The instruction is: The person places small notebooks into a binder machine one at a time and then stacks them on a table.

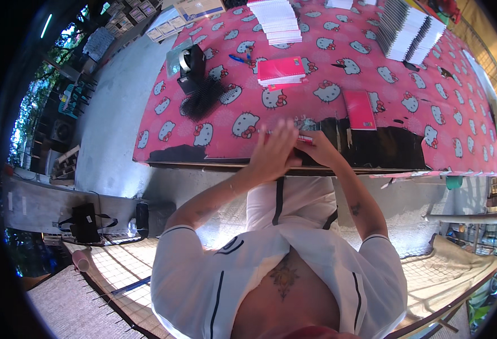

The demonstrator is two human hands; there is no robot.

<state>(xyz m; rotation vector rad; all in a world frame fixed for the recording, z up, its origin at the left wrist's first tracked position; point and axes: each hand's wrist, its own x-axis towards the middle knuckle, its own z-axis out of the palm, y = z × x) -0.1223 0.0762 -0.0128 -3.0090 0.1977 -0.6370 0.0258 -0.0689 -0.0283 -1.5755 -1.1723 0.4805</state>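
At the table's front edge I have a thin notebook point(305, 139) with a red or pink edge, mostly covered by my hands. My right hand point(318, 148) is closed round its right side. Across its left part lies my left hand point(277, 146), fingers stretched out and flat against it. Just beyond, a small clear plastic piece point(305, 122) rests on the cloth. To the right is a single pink spiral notebook point(360, 110), lying flat. A short stack of pink notebooks point(280, 71) sits farther off, straight ahead.
A black tape dispenser point(191, 70) and a heap of black binding coils point(203, 99) are at left, near blue-handled pliers point(240, 58). Tall stacks of notebooks point(275, 22) and black-spiral notebooks point(404, 31) stand at the back. The pink patterned tablecloth point(172, 133) is torn along the front.
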